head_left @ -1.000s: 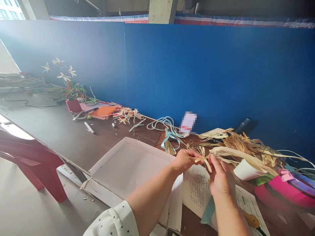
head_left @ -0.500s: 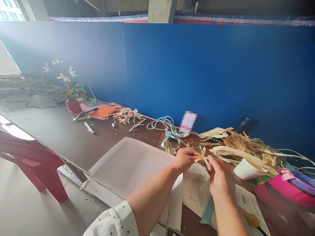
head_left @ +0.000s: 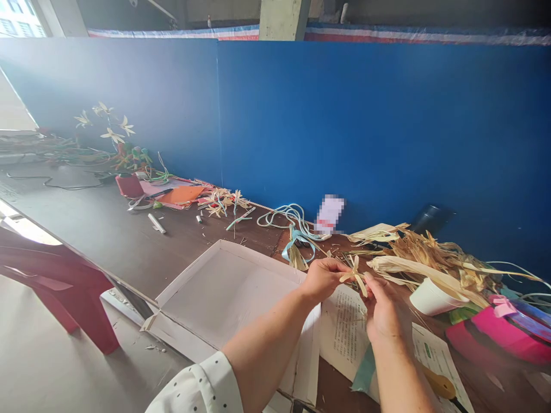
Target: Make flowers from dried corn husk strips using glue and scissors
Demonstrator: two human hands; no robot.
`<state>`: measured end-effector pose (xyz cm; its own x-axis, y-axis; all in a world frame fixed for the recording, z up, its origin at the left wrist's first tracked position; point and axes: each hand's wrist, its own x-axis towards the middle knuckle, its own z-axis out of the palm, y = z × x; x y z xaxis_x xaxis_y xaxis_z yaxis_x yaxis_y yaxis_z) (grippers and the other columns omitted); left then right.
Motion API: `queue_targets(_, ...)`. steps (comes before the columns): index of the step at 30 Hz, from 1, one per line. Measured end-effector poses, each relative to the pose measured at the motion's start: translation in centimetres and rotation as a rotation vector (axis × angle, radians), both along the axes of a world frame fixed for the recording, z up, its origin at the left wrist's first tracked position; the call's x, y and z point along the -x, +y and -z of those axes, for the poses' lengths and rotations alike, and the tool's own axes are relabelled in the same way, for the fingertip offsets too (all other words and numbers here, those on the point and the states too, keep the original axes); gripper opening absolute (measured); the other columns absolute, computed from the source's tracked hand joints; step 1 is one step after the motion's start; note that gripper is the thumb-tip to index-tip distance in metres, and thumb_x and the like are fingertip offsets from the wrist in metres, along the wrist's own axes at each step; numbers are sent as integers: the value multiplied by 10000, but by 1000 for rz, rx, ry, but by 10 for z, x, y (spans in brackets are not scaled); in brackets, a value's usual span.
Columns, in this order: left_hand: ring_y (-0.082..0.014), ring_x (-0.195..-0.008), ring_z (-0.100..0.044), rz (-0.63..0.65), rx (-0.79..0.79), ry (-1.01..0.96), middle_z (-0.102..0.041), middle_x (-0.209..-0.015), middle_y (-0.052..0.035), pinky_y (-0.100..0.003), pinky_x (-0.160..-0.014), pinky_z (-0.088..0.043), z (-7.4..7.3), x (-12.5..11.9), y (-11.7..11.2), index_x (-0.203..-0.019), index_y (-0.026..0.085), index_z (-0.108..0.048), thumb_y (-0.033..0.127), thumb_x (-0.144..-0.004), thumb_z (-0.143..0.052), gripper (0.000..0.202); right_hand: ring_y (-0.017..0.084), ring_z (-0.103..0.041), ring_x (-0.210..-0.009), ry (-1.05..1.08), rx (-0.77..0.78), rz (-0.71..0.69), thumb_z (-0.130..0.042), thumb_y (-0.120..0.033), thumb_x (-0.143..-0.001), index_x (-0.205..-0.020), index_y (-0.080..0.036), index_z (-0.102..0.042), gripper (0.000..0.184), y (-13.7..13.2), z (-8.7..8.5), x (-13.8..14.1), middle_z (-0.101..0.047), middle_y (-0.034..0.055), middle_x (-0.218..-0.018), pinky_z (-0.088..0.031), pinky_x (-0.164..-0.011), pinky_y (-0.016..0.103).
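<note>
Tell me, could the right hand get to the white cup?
Probably yes: the white cup sits close beside the right hand, nothing between them, though that hand is pinching a straw flower.

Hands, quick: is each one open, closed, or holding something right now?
Left hand: closed, fingertips pinching the straw flower.
Right hand: closed, pinching the same straw flower from the other side.

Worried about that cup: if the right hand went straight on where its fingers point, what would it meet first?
The right hand pinches the flower, so that comes first; past that, probably the husks, not the cup. Depth is unclear.
</note>
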<state>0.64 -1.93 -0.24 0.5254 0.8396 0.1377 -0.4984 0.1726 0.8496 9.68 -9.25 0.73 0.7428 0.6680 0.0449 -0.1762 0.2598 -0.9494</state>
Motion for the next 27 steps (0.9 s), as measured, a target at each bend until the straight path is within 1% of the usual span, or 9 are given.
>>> queue_targets(4, -105, -589, -509, 17, 7, 20, -626, -626, -30, -270, -632, -400, -1, 1, 0, -620, 110, -689, 391, -382, -865, 408, 69, -454, -500, 8, 15, 0, -802, -355, -589, -615, -165, -608, 273, 0, 1, -3, -531, -42, -553, -360, -463, 194)
queue_targets(6, -109, -597, -509, 27, 16, 40, -619, -620, -25, -273, -636, -399, -1, 2, 1, -616, 112, -687, 388, -373, -867, 409, 74, -454, -512, -3, 27, 10, -793, -379, -612, -649, -170, -616, 276, 1, 2, -5, -533, -41, -581, -369, -466, 196)
queue_targets(10, -98, -600, -484, 60, 4, 120, -600, -611, -12, -263, -625, -373, 0, 4, 2, -620, 114, -692, 385, -381, -865, 400, 95, -502, -560, 18, 24, 52, -733, -480, -687, -877, -189, -680, 352, 1, 1, -9, -600, -17, -713, -414, -489, 211)
queue_targets(12, -90, -596, -467, 98, -41, 173, -593, -610, -5, -260, -622, -363, 2, 5, 2, -650, 115, -708, 386, -398, -862, 401, 95, -534, -600, 34, 0, 39, -724, -505, -695, -924, -189, -693, 391, 1, 1, -10, -628, -3, -776, -436, -523, 206)
queue_targets(15, -90, -608, -467, 140, -91, 224, -601, -633, -4, -262, -644, -377, 6, 6, 4, -700, 121, -726, 399, -420, -855, 414, 114, -587, -648, 8, -4, -36, -722, -525, -694, -885, -173, -705, 401, 0, 3, -12, -653, 21, -804, -464, -579, 219)
queue_targets(17, -97, -628, -485, 160, -120, 231, -622, -668, -10, -268, -675, -395, 9, 6, 5, -719, 128, -732, 414, -434, -848, 421, 130, -609, -660, -11, 9, -85, -736, -505, -689, -851, -172, -701, 372, 0, 6, -14, -668, 29, -810, -474, -603, 235)
queue_targets(19, -105, -647, -503, 181, -160, 238, -640, -695, -15, -273, -705, -410, 11, 7, 6, -726, 134, -737, 428, -444, -843, 421, 128, -605, -637, -41, 26, -125, -748, -475, -686, -811, -182, -688, 324, 0, 9, -16, -673, 24, -788, -471, -596, 238)
queue_targets(22, -111, -647, -513, 192, -213, 272, -650, -694, -17, -275, -716, -420, 11, 7, 7, -723, 141, -742, 450, -459, -834, 417, 126, -578, -571, -107, 68, -185, -750, -456, -682, -775, -195, -664, 290, 0, 11, -18, -651, 3, -679, -446, -539, 237)
queue_targets(27, -119, -662, -526, 160, -278, 343, -656, -712, -23, -264, -697, -423, 8, 8, 6, -729, 144, -747, 470, -493, -818, 409, 126, -579, -552, -71, 100, -156, -806, -405, -596, -736, -189, -649, 302, 0, 11, -17, -649, 1, -634, -426, -504, 222)
